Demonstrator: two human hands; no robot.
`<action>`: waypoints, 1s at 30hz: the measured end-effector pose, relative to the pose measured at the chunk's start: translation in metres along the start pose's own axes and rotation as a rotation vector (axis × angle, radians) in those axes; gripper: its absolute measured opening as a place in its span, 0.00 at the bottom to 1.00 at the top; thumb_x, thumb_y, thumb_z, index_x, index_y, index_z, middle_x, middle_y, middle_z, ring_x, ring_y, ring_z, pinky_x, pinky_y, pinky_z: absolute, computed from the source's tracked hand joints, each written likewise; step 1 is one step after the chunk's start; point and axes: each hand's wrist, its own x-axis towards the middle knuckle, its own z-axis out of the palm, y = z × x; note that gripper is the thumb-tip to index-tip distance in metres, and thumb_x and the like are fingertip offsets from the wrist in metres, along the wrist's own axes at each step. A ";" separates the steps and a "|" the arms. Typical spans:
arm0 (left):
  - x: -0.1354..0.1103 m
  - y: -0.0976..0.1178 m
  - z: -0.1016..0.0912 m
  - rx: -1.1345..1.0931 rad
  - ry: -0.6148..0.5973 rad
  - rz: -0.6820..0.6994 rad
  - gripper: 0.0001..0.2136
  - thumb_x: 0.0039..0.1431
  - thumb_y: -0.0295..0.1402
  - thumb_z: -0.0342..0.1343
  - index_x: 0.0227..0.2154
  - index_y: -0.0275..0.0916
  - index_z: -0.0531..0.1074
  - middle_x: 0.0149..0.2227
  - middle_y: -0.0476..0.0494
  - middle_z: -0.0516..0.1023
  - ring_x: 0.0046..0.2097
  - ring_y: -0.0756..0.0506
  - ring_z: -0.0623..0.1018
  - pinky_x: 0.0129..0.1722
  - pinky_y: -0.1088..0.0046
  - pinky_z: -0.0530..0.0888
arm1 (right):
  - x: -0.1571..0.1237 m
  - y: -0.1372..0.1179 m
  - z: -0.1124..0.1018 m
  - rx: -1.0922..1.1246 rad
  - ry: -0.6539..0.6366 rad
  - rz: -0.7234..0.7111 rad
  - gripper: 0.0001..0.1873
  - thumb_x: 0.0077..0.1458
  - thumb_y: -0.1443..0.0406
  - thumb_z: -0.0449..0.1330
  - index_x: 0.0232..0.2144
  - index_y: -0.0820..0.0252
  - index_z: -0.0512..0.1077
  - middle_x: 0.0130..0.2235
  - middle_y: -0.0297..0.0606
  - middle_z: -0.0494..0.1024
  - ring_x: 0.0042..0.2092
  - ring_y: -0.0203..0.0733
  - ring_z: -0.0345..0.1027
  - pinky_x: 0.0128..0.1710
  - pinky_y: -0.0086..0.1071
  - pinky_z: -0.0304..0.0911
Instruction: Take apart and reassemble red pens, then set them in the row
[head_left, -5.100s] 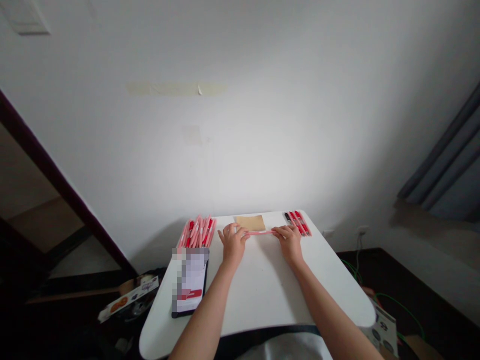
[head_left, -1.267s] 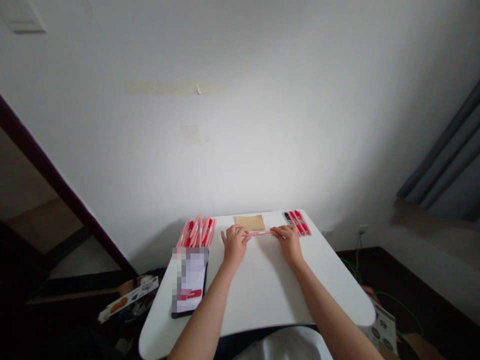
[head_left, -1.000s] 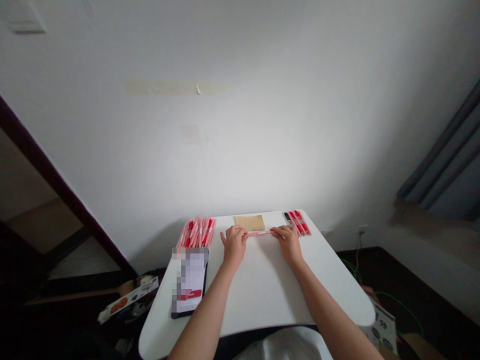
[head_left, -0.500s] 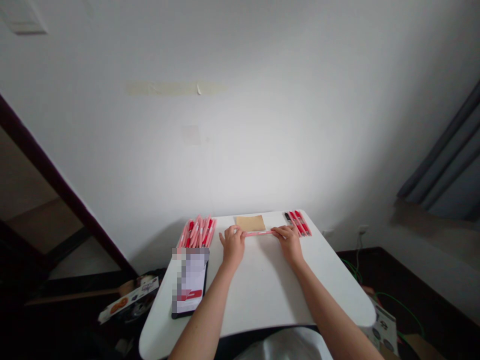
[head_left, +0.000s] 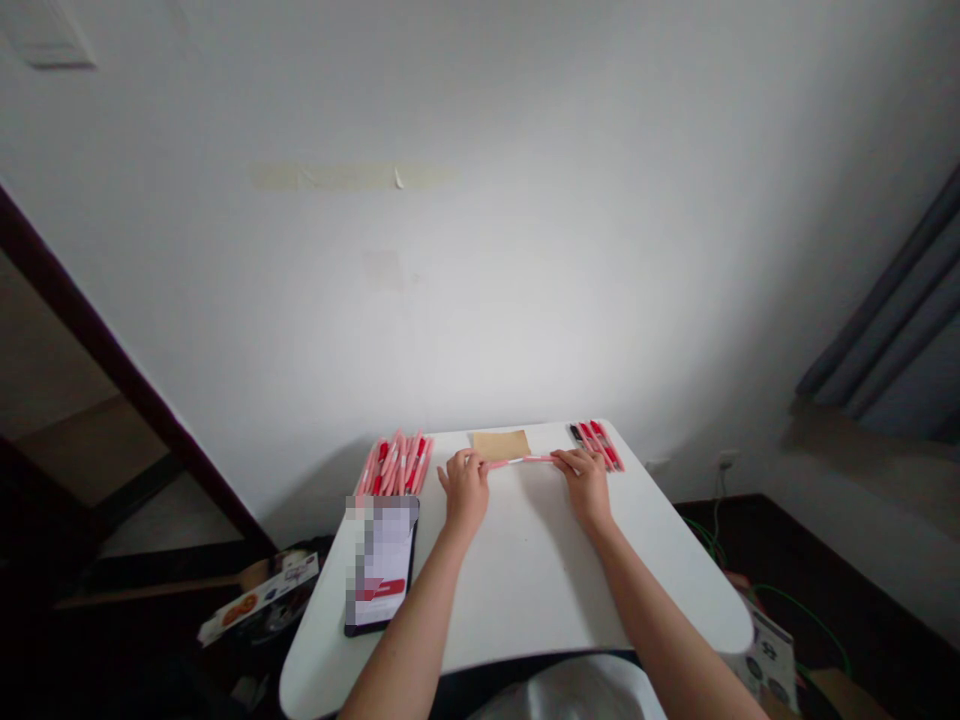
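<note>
Both of my hands hold one pink pen (head_left: 519,461) level above the far part of the white table (head_left: 525,580). My left hand (head_left: 465,487) pinches its left end, and my right hand (head_left: 586,480) pinches its right end. A white gap shows near the pen's middle, as if its two halves are slightly apart. A pile of several pink and red pens (head_left: 395,464) lies to the left of my left hand. A short row of red pens (head_left: 597,444) lies just beyond my right hand. A tan paper square (head_left: 500,444) lies flat behind the held pen.
A phone (head_left: 381,576) lies on the table's left side, near the edge. The table stands against a white wall. On the dark floor there is a printed box (head_left: 259,598) at left, green cables (head_left: 787,600) at right, and a grey curtain (head_left: 892,330) further right.
My right hand has shifted a little to the right, and a white gap now shows in the middle of the pink pen. My left hand has hardly moved.
</note>
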 end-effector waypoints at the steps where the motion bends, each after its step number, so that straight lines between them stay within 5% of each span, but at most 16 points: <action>1: 0.000 0.000 0.000 -0.001 0.001 -0.003 0.09 0.61 0.32 0.46 0.38 0.41 0.71 0.49 0.41 0.72 0.53 0.42 0.68 0.57 0.48 0.60 | 0.000 0.001 0.000 -0.004 0.006 0.005 0.23 0.60 0.50 0.49 0.36 0.55 0.79 0.37 0.42 0.79 0.42 0.49 0.60 0.45 0.42 0.54; 10: 0.001 -0.001 -0.001 0.029 0.043 -0.066 0.09 0.61 0.32 0.46 0.39 0.41 0.71 0.48 0.39 0.72 0.52 0.41 0.69 0.54 0.52 0.62 | 0.001 0.003 -0.001 -0.014 0.054 0.055 0.23 0.60 0.51 0.49 0.36 0.57 0.79 0.37 0.45 0.78 0.42 0.50 0.61 0.44 0.43 0.54; 20: -0.004 0.002 -0.002 0.336 0.147 -0.182 0.16 0.62 0.34 0.39 0.41 0.32 0.70 0.46 0.33 0.70 0.50 0.36 0.67 0.48 0.50 0.64 | 0.000 0.000 -0.001 -0.010 0.032 0.077 0.23 0.60 0.51 0.49 0.36 0.56 0.79 0.37 0.45 0.77 0.43 0.51 0.61 0.45 0.43 0.54; 30: -0.006 0.004 -0.007 0.398 0.220 -0.122 0.16 0.62 0.36 0.41 0.38 0.32 0.72 0.48 0.33 0.70 0.55 0.34 0.64 0.57 0.43 0.57 | 0.000 0.001 0.000 -0.003 0.025 0.060 0.23 0.59 0.50 0.49 0.36 0.56 0.79 0.36 0.45 0.77 0.42 0.50 0.60 0.45 0.44 0.54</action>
